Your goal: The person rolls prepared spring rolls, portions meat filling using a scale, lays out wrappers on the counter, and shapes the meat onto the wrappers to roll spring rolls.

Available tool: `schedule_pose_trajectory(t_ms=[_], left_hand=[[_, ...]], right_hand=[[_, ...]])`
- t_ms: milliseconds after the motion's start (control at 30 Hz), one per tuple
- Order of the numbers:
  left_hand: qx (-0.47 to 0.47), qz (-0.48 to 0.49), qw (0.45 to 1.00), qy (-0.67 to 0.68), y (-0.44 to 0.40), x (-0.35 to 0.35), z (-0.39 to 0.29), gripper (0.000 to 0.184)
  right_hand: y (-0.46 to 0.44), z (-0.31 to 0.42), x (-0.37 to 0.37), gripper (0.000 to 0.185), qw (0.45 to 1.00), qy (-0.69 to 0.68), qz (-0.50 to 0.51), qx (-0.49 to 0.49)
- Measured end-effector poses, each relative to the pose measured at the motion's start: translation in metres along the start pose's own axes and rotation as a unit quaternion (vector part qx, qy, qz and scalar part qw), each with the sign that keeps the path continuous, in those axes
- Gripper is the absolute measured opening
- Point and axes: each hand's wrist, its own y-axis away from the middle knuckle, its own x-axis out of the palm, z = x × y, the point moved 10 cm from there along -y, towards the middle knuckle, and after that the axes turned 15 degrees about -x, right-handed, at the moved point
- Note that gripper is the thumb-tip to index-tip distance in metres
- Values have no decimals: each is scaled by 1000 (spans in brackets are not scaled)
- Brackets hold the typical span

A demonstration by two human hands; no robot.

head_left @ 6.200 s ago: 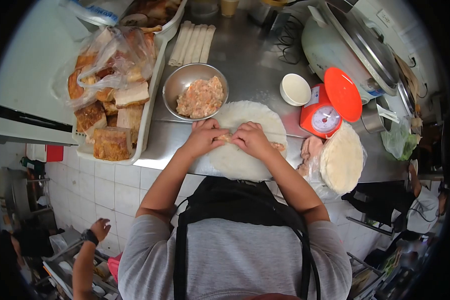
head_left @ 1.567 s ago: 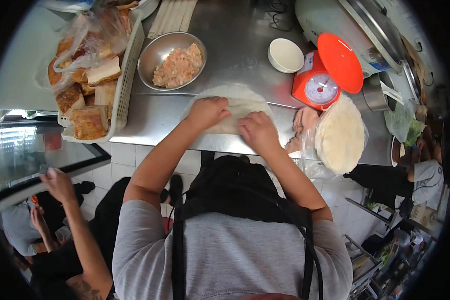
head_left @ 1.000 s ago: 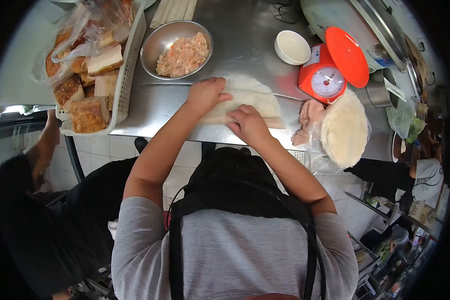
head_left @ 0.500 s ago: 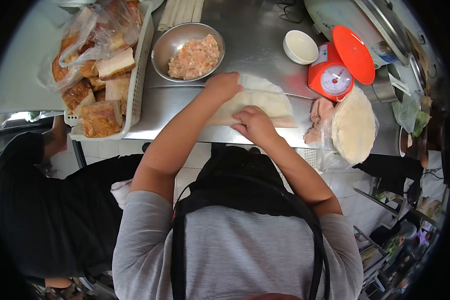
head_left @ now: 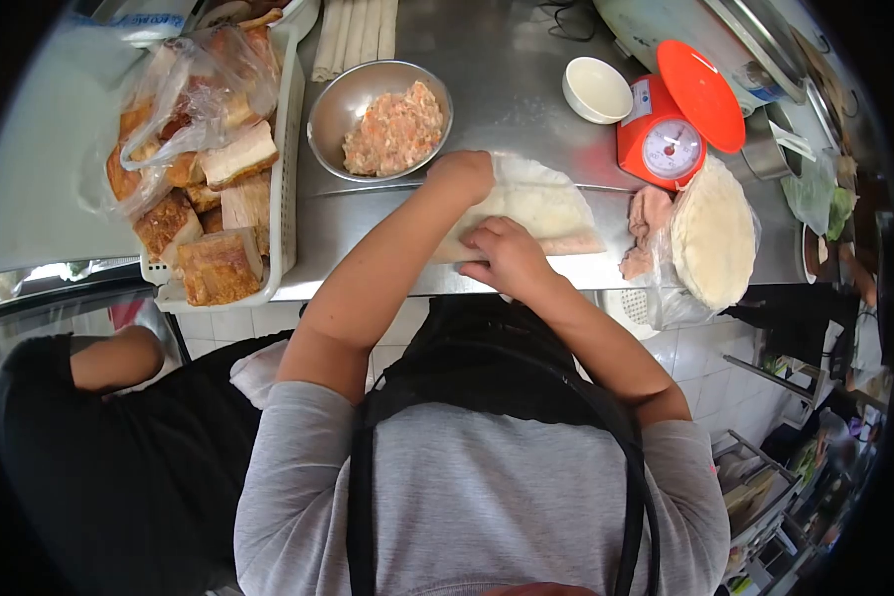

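Note:
A thin, whitish rice paper wrapper (head_left: 546, 207) lies folded on the steel table, with a pale pinkish strip along its near edge. My left hand (head_left: 462, 179) is closed at the wrapper's far left edge, its fingertips mostly hidden. Over the near left part, my right hand (head_left: 512, 256) has its fingers curled on the wrapper's edge, the thumb on the near side. Beyond my left hand stands a metal bowl (head_left: 325, 124) with pink minced filling (head_left: 395, 129). To the right, a stack of round wrappers (head_left: 715, 233) rests in clear plastic beside a crumpled pink, fleshy-looking piece (head_left: 648, 233).
A white basket (head_left: 286, 159) of browned pork chunks (head_left: 221, 266) stands at left. Long white rolls (head_left: 356, 40) lie at the back. A white bowl (head_left: 598, 89) sits beside a red scale (head_left: 666, 144). Another person (head_left: 119, 427) is close on my left.
The whole view has shifted slightly. My right thumb and fingers have curled more at the wrapper's near edge. My left hand stays at its far left edge.

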Motion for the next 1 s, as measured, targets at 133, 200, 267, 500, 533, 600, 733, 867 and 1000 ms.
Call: schedule_pose_trajectory(t_ms=[133, 200, 267, 500, 533, 600, 733, 867, 1000], left_hand=[[7, 10, 1000, -13, 0, 3, -1, 37], [7, 10, 1000, -12, -1, 3, -1, 37], [3, 14, 1000, -6, 0, 3, -1, 37], [7, 3, 1000, 8, 3, 1, 1, 37], [0, 4, 1000, 7, 4, 0, 2, 37], [0, -2, 1000, 17, 8, -4, 1, 37], [3, -11, 999, 38, 14, -6, 3, 36], [2, -48, 999, -1, 3, 0, 5, 34], [45, -147, 984, 94, 33, -29, -29, 37]], right_hand=[[-4, 4, 14, 28, 1000, 5, -1, 2], [-3, 4, 18, 28, 1000, 5, 10, 0], [-4, 3, 20, 29, 1000, -4, 26, 0], [-22, 12, 38, 31, 999, 28, 41, -4], [-21, 11, 37, 31, 998, 15, 55, -4], [-24, 14, 32, 30, 999, 9, 46, -11], [-29, 24, 41, 29, 999, 12, 8, -30], [-13, 22, 21, 32, 998, -27, -2, -59], [17, -14, -25, 31, 998, 36, 14, 47]])
